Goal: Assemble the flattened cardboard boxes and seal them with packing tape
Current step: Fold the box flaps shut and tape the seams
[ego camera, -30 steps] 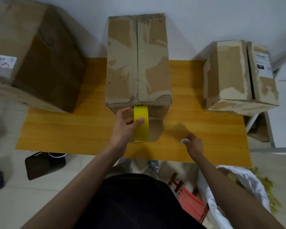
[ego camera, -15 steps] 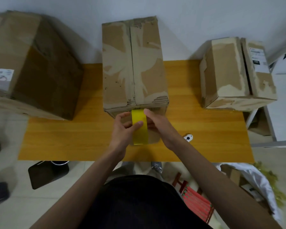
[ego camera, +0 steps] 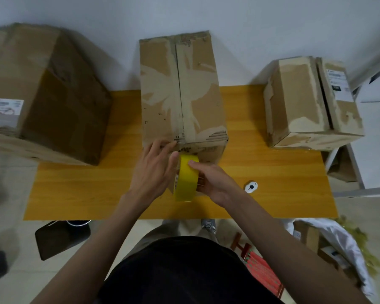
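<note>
An assembled cardboard box (ego camera: 182, 88) stands in the middle of the yellow wooden table (ego camera: 79, 189), its top flaps closed along a centre seam. Just in front of its near face is a yellow tape roll (ego camera: 185, 179), held on edge. My right hand (ego camera: 213, 181) grips the roll from the right, thumb on its outer band. My left hand (ego camera: 155, 170) lies against the roll's left side with its fingers stretched forward onto the box's near top edge.
A large cardboard box (ego camera: 42, 93) sits at the left and a smaller one (ego camera: 309, 104) at the right of the table. A small white cutter (ego camera: 251, 186) lies right of my hands. Below the table edge are a black bag (ego camera: 59, 238), a red stool (ego camera: 261, 270) and a white bag (ego camera: 338, 244).
My right hand left the white cutter on the table and came over to grip the tape roll. My left hand's fingers slid forward onto the box edge.
</note>
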Demonstrator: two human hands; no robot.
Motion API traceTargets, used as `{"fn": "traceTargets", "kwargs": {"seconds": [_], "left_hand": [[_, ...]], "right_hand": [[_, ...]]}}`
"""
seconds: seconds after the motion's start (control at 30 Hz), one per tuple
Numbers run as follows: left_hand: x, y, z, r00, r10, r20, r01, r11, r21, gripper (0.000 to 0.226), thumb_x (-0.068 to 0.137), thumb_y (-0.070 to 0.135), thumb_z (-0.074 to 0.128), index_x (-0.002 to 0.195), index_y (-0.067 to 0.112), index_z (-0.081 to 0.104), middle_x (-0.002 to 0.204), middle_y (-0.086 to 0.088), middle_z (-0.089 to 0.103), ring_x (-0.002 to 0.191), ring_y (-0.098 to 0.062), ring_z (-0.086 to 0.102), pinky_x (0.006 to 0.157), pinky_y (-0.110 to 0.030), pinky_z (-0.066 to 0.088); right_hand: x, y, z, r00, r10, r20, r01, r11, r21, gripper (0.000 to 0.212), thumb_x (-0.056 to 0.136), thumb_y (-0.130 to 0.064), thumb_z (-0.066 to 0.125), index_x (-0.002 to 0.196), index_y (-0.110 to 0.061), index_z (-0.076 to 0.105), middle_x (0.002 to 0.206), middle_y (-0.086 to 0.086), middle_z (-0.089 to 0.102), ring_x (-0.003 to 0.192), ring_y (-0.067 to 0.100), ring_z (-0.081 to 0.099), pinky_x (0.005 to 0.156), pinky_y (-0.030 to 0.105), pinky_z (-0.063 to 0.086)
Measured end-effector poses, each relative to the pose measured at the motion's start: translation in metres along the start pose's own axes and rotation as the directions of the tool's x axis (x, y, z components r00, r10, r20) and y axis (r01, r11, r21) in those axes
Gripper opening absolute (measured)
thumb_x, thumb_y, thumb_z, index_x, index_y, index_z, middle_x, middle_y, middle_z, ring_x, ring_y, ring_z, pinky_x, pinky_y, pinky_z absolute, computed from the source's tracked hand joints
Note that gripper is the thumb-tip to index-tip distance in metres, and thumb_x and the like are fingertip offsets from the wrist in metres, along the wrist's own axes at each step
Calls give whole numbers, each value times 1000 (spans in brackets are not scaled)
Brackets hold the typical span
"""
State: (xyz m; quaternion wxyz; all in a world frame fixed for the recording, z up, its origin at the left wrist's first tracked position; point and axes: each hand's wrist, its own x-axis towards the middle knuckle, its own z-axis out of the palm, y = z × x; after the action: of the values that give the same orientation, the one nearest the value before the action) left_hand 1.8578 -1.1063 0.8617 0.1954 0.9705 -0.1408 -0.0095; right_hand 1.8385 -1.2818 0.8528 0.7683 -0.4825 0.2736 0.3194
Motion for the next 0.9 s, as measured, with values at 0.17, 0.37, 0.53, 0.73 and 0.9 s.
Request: {"fn": "traceTargets", "kwargs": {"seconds": [0.17, 0.37, 0.53, 0.73, 0.9], "left_hand": [[-1, 0, -1, 1000, 23, 17, -24, 998, 52, 43, 108, 36, 34, 140, 15, 54, 133, -1, 51, 122, -20, 46, 97, -38, 45], [3, 24, 0, 993, 110, 32, -104, 984, -142, 29, 102, 25, 53, 127, 17, 64, 117, -1, 59, 107, -16, 55, 89, -30, 47], [18, 54, 12, 946, 137, 293, -90, 982, -168, 49, 95, 41, 61, 139, 18, 59, 132, 0, 56, 123, -18, 49, 99, -28, 39], [19, 91, 16, 955, 193, 226, -151, 970, -192, 37, 87, 38, 74, 118, 19, 72, 106, 4, 58, 97, -13, 56, 81, -21, 37], [17, 120, 15, 972, 164, 167, -110, 950, -291, 22, 81, 24, 82, 100, 16, 77, 90, 5, 60, 79, -5, 56, 73, -12, 41]], "right_hand": [[-7, 10, -8, 1000, 11, -24, -12, 999, -46, 26, 96, -27, 65, 111, -7, 71, 115, 21, 71, 109, 36, 67, 102, 51, 50], [-26, 13, -29, 994, -94, -49, 84, 980, -183, 29, 94, -28, 67, 119, -13, 67, 113, 9, 73, 105, 27, 69, 97, 44, 54], [-46, 17, -53, 977, -202, -69, 178, 950, -257, 26, 92, -27, 70, 117, -20, 64, 111, 6, 74, 106, 24, 68, 99, 48, 52], [-71, 20, -82, 965, -257, -45, 236, 934, -268, 29, 94, -28, 68, 121, -22, 58, 111, 1, 74, 102, 18, 70, 83, 36, 57], [-86, 20, -97, 942, -332, -52, 305, 910, -280, 28, 95, -24, 67, 120, -16, 57, 104, 3, 75, 89, 13, 71, 68, 23, 54]]}}
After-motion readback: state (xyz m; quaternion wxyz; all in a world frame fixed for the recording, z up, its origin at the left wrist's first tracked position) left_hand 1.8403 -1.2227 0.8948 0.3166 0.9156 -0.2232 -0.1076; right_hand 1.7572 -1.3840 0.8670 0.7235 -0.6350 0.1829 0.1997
